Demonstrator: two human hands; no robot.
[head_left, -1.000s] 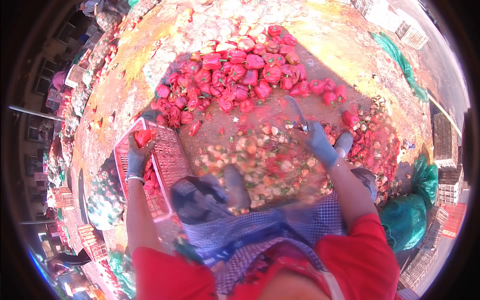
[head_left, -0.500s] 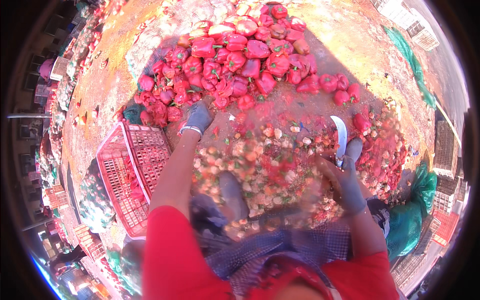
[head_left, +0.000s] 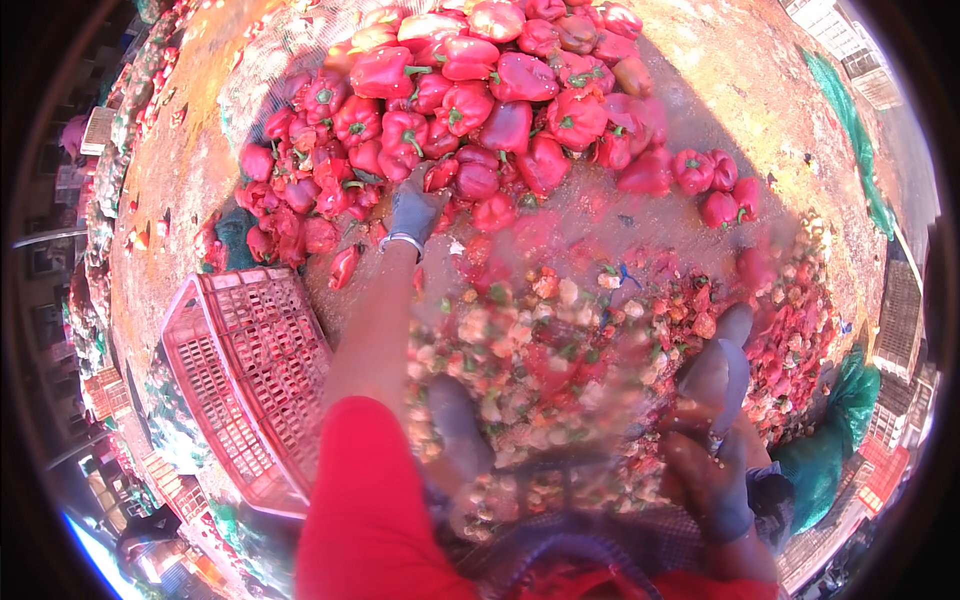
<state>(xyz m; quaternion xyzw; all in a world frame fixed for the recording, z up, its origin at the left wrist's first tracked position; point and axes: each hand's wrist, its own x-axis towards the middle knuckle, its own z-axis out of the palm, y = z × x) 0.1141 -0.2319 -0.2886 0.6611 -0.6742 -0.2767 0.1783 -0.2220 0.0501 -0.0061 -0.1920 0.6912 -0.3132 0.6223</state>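
Head view: the whole red peppers [head_left: 505,92] are judged light and hollow; the smooth, glossy skin is liable to slip against a glove; the walls should stay firm under even pressure, yet may crack under a hard pinch; take hold around the broad shoulders, fingers on opposite sides; the green stem [head_left: 417,70] offers a secondary hold but may snap; the torn peppers [head_left: 330,185] at the heap's left side are likely softer.

The heap lies toward the far edge of the shaded ground [head_left: 670,235]; the left grip [head_left: 415,210] rests at the heap's near edge, a small pepper [head_left: 441,174] just ahead of its fingers and apparently touching them; the fingertips are partly hidden, so whether this grip is closed on a pepper cannot be told. The right grip [head_left: 722,485] is closed around the handle of a knife [head_left: 733,385], near the shade's right edge and well apart from the heap; cut trimmings [head_left: 570,310] lie between heap and body; a pink crate [head_left: 265,325] stands near the shade's left edge.
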